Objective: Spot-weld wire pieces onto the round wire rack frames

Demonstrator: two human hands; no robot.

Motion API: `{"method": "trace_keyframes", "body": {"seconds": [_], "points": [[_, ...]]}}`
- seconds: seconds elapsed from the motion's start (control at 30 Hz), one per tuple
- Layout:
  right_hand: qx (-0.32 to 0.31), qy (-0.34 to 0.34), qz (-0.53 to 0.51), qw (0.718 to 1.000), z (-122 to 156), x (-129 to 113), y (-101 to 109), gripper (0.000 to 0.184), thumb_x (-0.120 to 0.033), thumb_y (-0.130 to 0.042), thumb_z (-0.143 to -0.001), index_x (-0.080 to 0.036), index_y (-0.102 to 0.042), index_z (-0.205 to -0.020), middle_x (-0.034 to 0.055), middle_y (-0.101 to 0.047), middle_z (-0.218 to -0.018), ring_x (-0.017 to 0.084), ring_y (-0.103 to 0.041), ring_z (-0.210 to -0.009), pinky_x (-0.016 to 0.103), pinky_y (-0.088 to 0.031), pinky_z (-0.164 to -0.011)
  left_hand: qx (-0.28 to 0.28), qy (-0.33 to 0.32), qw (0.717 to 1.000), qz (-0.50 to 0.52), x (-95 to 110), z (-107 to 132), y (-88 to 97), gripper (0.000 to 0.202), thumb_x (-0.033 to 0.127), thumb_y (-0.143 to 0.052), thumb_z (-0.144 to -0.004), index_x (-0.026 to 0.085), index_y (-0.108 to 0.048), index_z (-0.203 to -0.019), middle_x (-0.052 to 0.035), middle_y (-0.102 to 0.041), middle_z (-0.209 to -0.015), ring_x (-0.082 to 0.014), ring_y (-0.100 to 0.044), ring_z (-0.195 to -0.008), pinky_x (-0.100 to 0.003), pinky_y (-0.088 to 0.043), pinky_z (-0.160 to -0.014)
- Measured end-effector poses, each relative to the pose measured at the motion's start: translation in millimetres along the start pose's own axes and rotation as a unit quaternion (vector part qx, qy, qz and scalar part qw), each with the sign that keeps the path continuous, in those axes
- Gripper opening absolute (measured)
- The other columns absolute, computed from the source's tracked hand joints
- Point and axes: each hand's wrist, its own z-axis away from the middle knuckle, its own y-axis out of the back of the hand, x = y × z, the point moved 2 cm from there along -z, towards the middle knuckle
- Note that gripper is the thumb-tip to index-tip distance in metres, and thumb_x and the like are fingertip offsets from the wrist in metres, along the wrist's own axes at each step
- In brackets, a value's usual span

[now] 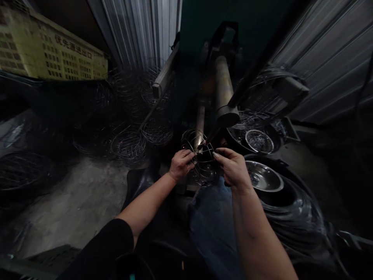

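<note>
My left hand (181,164) grips the near left side of a small round wire basket (207,160), fingers closed on its rim. On the opposite side, my right hand (233,167) pinches the basket's wire between thumb and fingers. The basket sits at the tip of a lower metal rod (200,120), and a thin dark bar slants down to touch or nearly touch its wires. Above it juts a thick metal cylinder (223,85) from a dark green machine. Poor light blurs the exact contact point.
Several wire baskets (128,146) are piled at left, below a yellow crate (72,54). At right stand a metal bowl (266,177) and a smaller bowl (259,141) holding short metal pieces. Bundled long wires (294,221) lie beside my right forearm.
</note>
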Motion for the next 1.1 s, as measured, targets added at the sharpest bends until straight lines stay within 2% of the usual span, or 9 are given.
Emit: {"method": "trace_keyframes", "body": {"seconds": [0.13, 0.23, 0.33, 0.5, 0.77, 0.87, 0.93, 1.03, 1.1], "points": [[-0.021, -0.015, 0.027, 0.999, 14, 7, 22, 0.043, -0.045, -0.086, -0.053, -0.016, -0.072, -0.082, -0.0035, -0.058, -0.054, 0.006, -0.043, -0.045, 0.021, -0.032, -0.043, -0.009, 0.018, 0.999, -0.042, 2, 5, -1.5, 0.033, 0.042, -0.062, -0.085, 0.022, -0.070, -0.110, -0.0094, -0.071, -0.106, -0.0227, -0.062, -0.099, -0.039, -0.049, -0.088], [-0.079, -0.049, 0.067, 0.993, 30, 21, 46, 0.043, -0.044, -0.085, -0.057, -0.016, -0.075, -0.087, -0.0031, -0.057, -0.051, 0.008, -0.044, -0.046, 0.022, -0.034, -0.044, 0.015, 0.001, 0.999, -0.049, 2, 9, -1.8, 0.031, 0.039, -0.064, -0.084, 0.020, -0.070, -0.108, -0.0082, -0.073, -0.103, -0.0236, -0.062, -0.100, -0.039, -0.049, -0.089], [-0.074, -0.036, 0.064, 0.995, 39, 30, 57, 0.037, -0.042, -0.086, -0.055, -0.016, -0.075, -0.080, -0.0016, -0.059, -0.054, 0.008, -0.044, -0.046, 0.022, -0.035, -0.044, 0.008, -0.007, 0.999, -0.030, 2, 8, -1.4, 0.031, 0.038, -0.064, -0.085, 0.019, -0.069, -0.109, -0.0069, -0.074, -0.103, -0.0220, -0.063, -0.101, -0.038, -0.048, -0.091], [-0.053, -0.001, 0.058, 0.997, 32, 22, 38, 0.035, -0.043, -0.084, -0.060, -0.018, -0.075, -0.082, -0.0014, -0.062, -0.060, 0.008, -0.047, -0.049, 0.022, -0.038, -0.046, -0.003, 0.045, 0.999, -0.029, 5, -1, 5.1, 0.034, 0.038, -0.069, -0.080, 0.019, -0.069, -0.109, -0.0063, -0.073, -0.105, -0.0213, -0.064, -0.095, -0.036, -0.049, -0.086], [-0.010, 0.009, 0.030, 0.999, 10, 7, 11, 0.038, -0.041, -0.088, -0.047, -0.017, -0.073, -0.071, 0.0010, -0.066, -0.063, 0.012, -0.055, -0.055, 0.024, -0.044, -0.051, -0.017, 0.094, 0.995, -0.024, 2, -9, 5.7, 0.036, 0.032, -0.075, -0.074, 0.019, -0.070, -0.107, -0.0074, -0.074, -0.104, -0.0217, -0.066, -0.091, -0.037, -0.051, -0.084], [-0.007, -0.001, 0.030, 1.000, 13, 8, 17, 0.039, -0.044, -0.087, -0.050, -0.016, -0.073, -0.074, -0.0003, -0.062, -0.057, 0.008, -0.047, -0.047, 0.021, -0.034, -0.041, -0.008, 0.101, 0.995, -0.008, 3, -4, 4.1, 0.036, 0.032, -0.076, -0.074, 0.020, -0.070, -0.107, -0.0063, -0.074, -0.101, -0.0216, -0.066, -0.091, -0.038, -0.052, -0.084], [-0.037, -0.011, 0.053, 0.998, 19, 11, 26, 0.040, -0.045, -0.085, -0.057, -0.015, -0.074, -0.081, -0.0008, -0.061, -0.056, 0.006, -0.042, -0.044, 0.020, -0.029, -0.039, 0.003, 0.109, 0.994, 0.021, 4, 0, 4.0, 0.035, 0.032, -0.075, -0.075, 0.020, -0.070, -0.108, -0.0059, -0.074, -0.100, -0.0205, -0.067, -0.092, -0.036, -0.053, -0.085], [-0.078, -0.023, 0.075, 0.994, 28, 16, 38, 0.038, -0.044, -0.084, -0.059, -0.015, -0.075, -0.083, -0.0012, -0.059, -0.055, 0.006, -0.041, -0.043, 0.019, -0.030, -0.039, 0.005, 0.107, 0.993, 0.057, 6, 2, 4.2, 0.035, 0.032, -0.075, -0.076, 0.019, -0.070, -0.108, -0.0069, -0.074, -0.101, -0.0201, -0.068, -0.093, -0.035, -0.054, -0.085], [-0.054, -0.016, 0.058, 0.997, 30, 16, 40, 0.037, -0.043, -0.087, -0.055, -0.016, -0.074, -0.077, -0.0014, -0.059, -0.054, 0.006, -0.042, -0.043, 0.020, -0.031, -0.039, 0.001, 0.105, 0.992, 0.069, 5, 1, 4.4, 0.036, 0.032, -0.076, -0.075, 0.017, -0.070, -0.107, -0.0080, -0.074, -0.101, -0.0208, -0.069, -0.095, -0.035, -0.054, -0.086]]}}
